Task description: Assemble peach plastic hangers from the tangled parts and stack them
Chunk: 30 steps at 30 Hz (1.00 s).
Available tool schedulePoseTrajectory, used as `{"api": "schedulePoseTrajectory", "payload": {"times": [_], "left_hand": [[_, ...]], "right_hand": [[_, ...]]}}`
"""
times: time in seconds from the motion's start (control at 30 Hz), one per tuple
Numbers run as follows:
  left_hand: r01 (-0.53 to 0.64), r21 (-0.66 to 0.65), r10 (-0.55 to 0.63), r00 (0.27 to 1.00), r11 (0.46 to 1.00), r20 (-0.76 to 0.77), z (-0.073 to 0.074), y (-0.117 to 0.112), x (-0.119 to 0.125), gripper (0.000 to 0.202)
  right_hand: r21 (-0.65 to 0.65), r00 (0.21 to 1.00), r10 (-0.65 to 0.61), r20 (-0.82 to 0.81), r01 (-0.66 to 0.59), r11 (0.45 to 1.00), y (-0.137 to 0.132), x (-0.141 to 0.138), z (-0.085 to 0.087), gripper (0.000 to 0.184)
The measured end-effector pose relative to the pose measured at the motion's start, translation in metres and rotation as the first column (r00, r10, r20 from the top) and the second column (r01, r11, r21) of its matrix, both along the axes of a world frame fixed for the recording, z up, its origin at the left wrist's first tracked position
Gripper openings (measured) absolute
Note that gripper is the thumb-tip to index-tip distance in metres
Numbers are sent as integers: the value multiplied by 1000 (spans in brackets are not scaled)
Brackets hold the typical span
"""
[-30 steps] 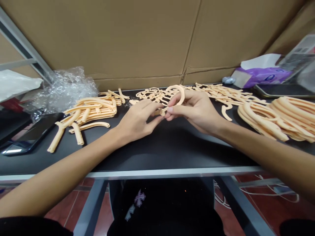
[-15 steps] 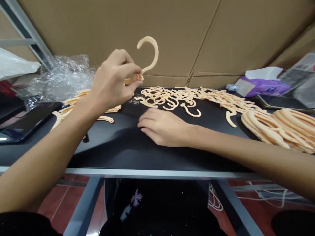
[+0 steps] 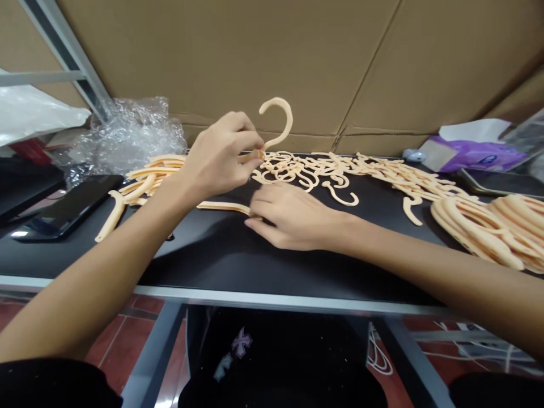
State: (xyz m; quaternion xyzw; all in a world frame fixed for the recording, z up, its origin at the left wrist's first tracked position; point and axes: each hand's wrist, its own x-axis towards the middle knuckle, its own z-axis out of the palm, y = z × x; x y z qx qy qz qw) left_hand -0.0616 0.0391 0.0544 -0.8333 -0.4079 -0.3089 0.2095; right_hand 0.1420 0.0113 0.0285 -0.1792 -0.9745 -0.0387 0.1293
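Note:
My left hand is closed, its thumb and fingers pinching the base of a cream plastic hanger hook. The hook's curve rises upright above the fingertips; whatever else is joined at its base is hidden by the hand. Lower down, my right hand rests close over the black table, its fingers closed on the end of a long, slim hanger arm. That arm reaches leftward behind my left wrist. Further hanger arms are heaped behind my left forearm, with one loose curved arm nearer me.
Loose hooks lie in a long pile along the back. Stacked hangers stand at the right. A dark phone and crumpled clear plastic are at the left. A purple tissue pack sits back right, before the cardboard wall.
My left hand has come down and rightward with the hook, closer to my right hand. The right fingers have taken the end of a hanger arm, which has shifted right. The view has turned slightly.

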Motion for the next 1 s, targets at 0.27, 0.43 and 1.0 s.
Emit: {"api": "schedulePoseTrajectory", "payload": {"times": [0.27,0.43,1.0], "left_hand": [[98,-2,-98,993,995,-61,-11,-8,13,19],[85,-23,-87,994,996,-70,-10,-13,18,19],[222,-329,-234,972,918,2,-11,-30,42,29]], "right_hand": [[-334,913,-407,-27,376,864,8,48,3,33],[-293,906,-412,95,421,859,7,46,7,34],[-825,521,-659,-543,-184,534,47,83,16,19]]}}
